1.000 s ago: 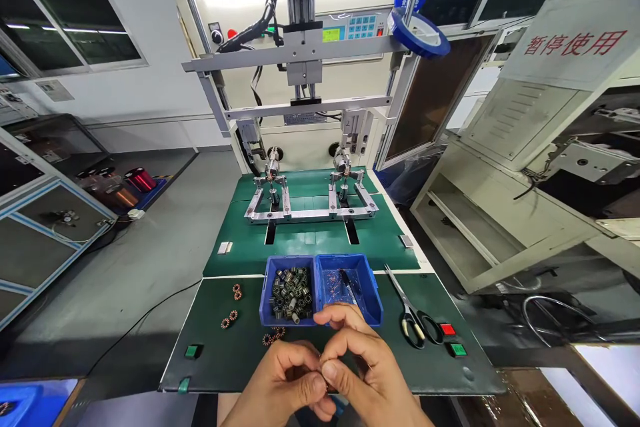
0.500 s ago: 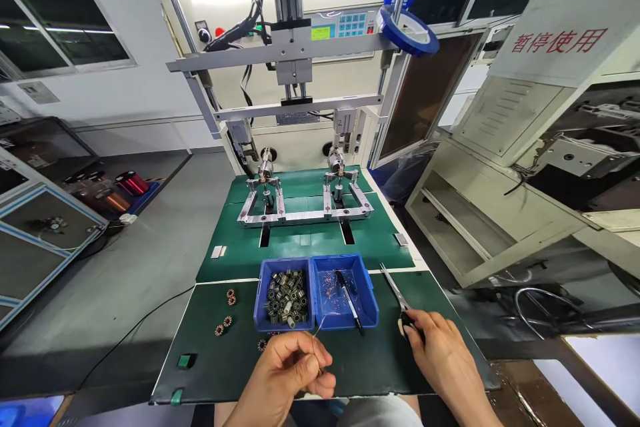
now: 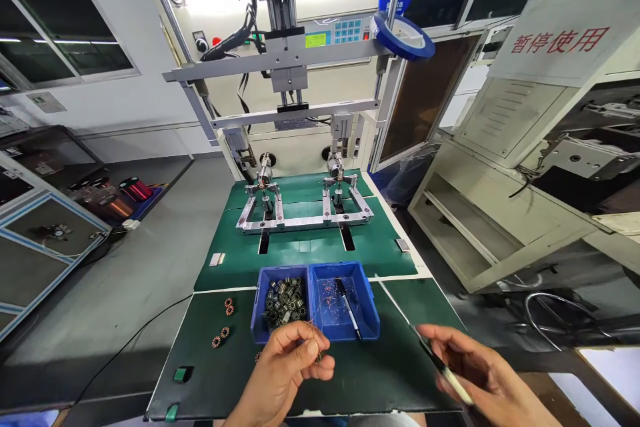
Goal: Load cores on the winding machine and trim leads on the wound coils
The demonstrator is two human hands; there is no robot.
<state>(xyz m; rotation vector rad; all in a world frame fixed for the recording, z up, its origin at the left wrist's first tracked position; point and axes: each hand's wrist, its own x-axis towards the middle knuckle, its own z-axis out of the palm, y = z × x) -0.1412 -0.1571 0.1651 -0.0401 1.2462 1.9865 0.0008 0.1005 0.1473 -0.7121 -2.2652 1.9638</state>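
My left hand (image 3: pixel 290 367) is closed in a pinch above the front of the table. A small part (image 3: pixel 320 355) is between its fingertips, mostly hidden, with a thin wire poking up. To the right, my right hand (image 3: pixel 480 373) is closed on a pair of scissors (image 3: pixel 425 345), its fingers loosely curled. The slim blades point away toward the back left, and the dark and pale handles lie against the palm. Several small copper-wound ring cores (image 3: pixel 225 332) rest on the green table at the left.
One blue bin (image 3: pixel 255 330) holds many small metal cores. Its neighbouring blue bin (image 3: pixel 370 330) contains a marker pen (image 3: pixel 349 310) and copper wire scraps. Behind them stands a winding machine with a metal frame (image 3: pixel 305 221). A green switch (image 3: pixel 183 374) sits front left.
My right hand has lifted the scissors from the tabletop and turned, palm now facing inward. The left hand keeps its pinch almost in place. The view has tipped slightly.
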